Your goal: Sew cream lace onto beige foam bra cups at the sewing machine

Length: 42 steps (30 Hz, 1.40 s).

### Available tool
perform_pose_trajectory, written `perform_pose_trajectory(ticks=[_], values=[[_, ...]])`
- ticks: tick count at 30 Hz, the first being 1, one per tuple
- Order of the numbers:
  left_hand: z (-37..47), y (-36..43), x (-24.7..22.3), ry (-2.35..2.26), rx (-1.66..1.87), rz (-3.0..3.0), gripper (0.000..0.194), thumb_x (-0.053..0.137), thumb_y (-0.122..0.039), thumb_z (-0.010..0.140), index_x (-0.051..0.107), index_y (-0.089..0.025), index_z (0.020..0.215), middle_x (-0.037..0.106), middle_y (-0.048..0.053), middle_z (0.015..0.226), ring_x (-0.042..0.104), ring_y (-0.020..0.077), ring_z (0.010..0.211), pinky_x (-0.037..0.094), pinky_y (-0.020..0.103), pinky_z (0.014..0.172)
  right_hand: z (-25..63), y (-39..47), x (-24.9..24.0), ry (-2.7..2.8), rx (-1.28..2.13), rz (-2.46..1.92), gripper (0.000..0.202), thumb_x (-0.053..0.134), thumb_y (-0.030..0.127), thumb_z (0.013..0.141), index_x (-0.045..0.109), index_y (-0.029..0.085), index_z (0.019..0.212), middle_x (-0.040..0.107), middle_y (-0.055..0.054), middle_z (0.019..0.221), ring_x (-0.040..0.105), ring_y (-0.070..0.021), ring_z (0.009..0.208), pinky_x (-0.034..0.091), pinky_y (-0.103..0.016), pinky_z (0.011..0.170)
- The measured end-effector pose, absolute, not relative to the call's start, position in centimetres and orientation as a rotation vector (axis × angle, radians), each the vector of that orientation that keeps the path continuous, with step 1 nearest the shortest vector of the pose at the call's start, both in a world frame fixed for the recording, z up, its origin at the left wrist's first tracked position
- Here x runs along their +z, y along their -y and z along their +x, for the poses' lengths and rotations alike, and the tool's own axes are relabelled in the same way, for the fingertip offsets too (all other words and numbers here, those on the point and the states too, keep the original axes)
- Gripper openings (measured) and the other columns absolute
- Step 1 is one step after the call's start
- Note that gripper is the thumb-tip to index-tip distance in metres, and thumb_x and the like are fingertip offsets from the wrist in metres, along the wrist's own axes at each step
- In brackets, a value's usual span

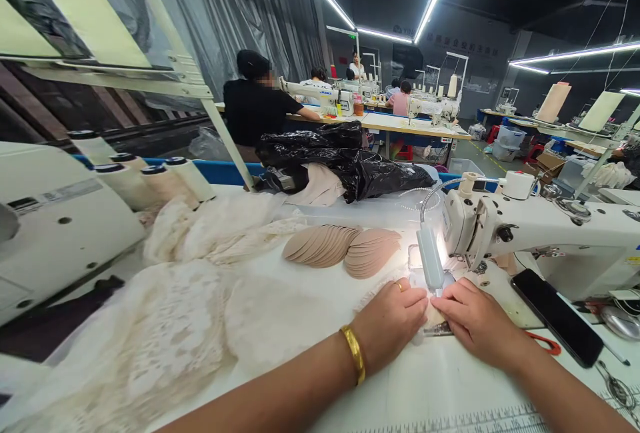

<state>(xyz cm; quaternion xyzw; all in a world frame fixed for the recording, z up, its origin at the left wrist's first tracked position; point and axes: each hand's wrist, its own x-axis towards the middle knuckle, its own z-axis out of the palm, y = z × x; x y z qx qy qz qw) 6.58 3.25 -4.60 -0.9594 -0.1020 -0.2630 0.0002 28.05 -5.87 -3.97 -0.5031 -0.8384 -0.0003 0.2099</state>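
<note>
My left hand point(393, 320), with a gold ring and a gold bangle at the wrist, pinches the edge of a pale lace fabric point(373, 294) beside the sewing machine's needle area. Close to its right, my right hand point(473, 320) has its thumb and fingers pressed together on the same light material. A small grey lamp point(429, 256) shines just above the fingertips. The white sewing machine point(530, 220) stands behind and to the right. Fanned stacks of beige oval pieces point(323, 245) lie on the white table point(420, 393).
Cream lace garments point(175, 326) cover the left side. A black phone point(557, 316), red-handled scissors point(545, 342) and a ruler point(480, 420) lie nearby. Thread cones point(187, 178) and a black plastic bag point(345, 160) stand behind. A person in black point(257, 103) sits farther back.
</note>
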Motion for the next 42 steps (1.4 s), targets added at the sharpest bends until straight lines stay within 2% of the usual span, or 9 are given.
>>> perform_pose_trajectory(ticks=[6,14,19,25,31,42], values=[[6.9,-4.6,-4.3,0.225,-0.78,-3.055,0.025,0.042,-0.016,0.104,0.064,-0.018,0.092,0.065,0.005,0.082,0.058,0.0199,0.075,0.047,0.033,0.073,28.0,5.9,-4.0,2.317,-0.056,-1.394,0.037,0.048,0.003,0.094,0.063,0.022,0.121,0.065,-0.006,0.093,0.058,-0.0221,0.086,0.05,-0.033,0.072],[8.0,-7.3,-3.8,0.075,-0.662,-3.064,0.015,0.054,-0.022,0.101,0.066,-0.016,0.095,0.071,0.006,0.092,0.063,0.0222,0.084,0.05,0.033,0.079,28.3,5.9,-4.2,2.289,-0.135,-1.471,0.031,0.052,0.004,0.092,0.064,0.025,0.113,0.062,-0.004,0.091,0.059,-0.0209,0.084,0.046,-0.03,0.07],[8.5,-7.9,-3.4,-0.003,-0.682,-3.088,0.017,0.05,-0.021,0.103,0.065,-0.016,0.099,0.072,0.007,0.098,0.064,0.0204,0.085,0.05,0.033,0.08,28.4,5.8,-4.2,2.26,-0.138,-1.488,0.032,0.051,0.004,0.092,0.063,0.026,0.112,0.061,-0.004,0.091,0.058,-0.0206,0.081,0.044,-0.03,0.067],[8.7,-8.6,-2.7,-0.056,-0.687,-3.111,0.016,0.05,-0.021,0.103,0.064,-0.018,0.096,0.073,0.005,0.093,0.064,0.0199,0.081,0.049,0.032,0.078,28.4,5.7,-4.3,2.251,-0.116,-1.5,0.032,0.05,0.004,0.092,0.063,0.027,0.111,0.059,-0.003,0.088,0.057,-0.0209,0.078,0.044,-0.03,0.064],[8.8,-8.8,-2.1,-0.034,-0.632,-3.138,0.018,0.052,-0.019,0.101,0.061,-0.019,0.085,0.069,0.002,0.083,0.061,0.0181,0.074,0.05,0.031,0.076,28.7,5.6,-4.9,2.248,-0.138,-1.515,0.031,0.05,0.005,0.093,0.064,0.027,0.11,0.058,-0.004,0.087,0.055,-0.0214,0.079,0.042,-0.03,0.063],[9.0,-9.2,-2.4,0.021,-0.632,-3.082,0.009,0.063,-0.02,0.096,0.066,-0.019,0.088,0.072,0.003,0.096,0.063,0.02,0.085,0.049,0.033,0.081,28.7,5.5,-4.6,2.254,-0.137,-1.507,0.032,0.047,0.004,0.093,0.062,0.026,0.112,0.058,-0.004,0.089,0.056,-0.0214,0.081,0.043,-0.029,0.064]])
